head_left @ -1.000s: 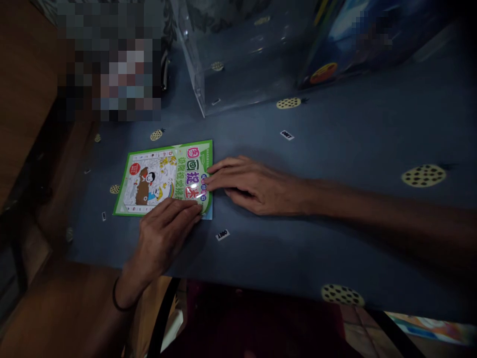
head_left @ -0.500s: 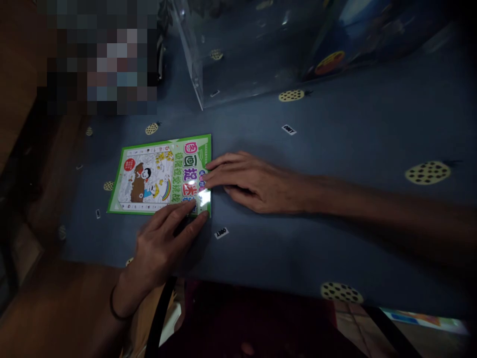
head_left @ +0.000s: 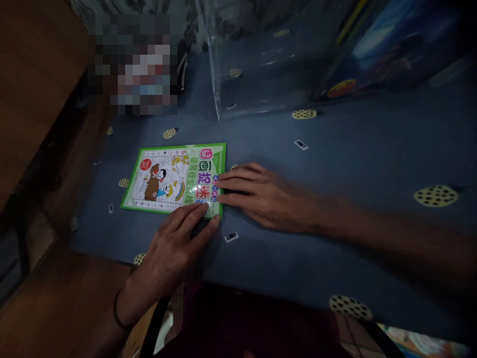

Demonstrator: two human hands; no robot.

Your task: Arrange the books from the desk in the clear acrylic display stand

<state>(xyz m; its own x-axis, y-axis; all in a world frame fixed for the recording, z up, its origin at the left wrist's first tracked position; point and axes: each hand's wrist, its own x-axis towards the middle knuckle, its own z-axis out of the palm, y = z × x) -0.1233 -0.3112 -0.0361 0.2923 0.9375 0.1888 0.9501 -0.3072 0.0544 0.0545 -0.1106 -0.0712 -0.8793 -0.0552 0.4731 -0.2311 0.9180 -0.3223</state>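
Observation:
A thin book [head_left: 149, 176] with a green-bordered cover, a cartoon drawing and large coloured Chinese characters lies flat on the patterned tablecloth. My left hand [head_left: 179, 248] rests along its near edge, fingers stretched across the lower corner and thumb apart, covering part of the title. From the right comes my right hand [head_left: 261, 196], its fingers extended and their tips touching the book's right edge. Neither hand is closed around the book. A dark band circles the left wrist.
A clear plastic box [head_left: 261, 89] stands behind the book, with a blue item [head_left: 387, 54] inside or behind it at the right. A blurred-out patch covers things at the back left. The blue-grey tablecloth [head_left: 335, 243] ends at a near edge, close to my lap.
My view has shifted, so the book and table appear further right and slightly lower. The right hand's fingers lie flatter at the book's edge; its thumb no longer shows. The left hand stays in place.

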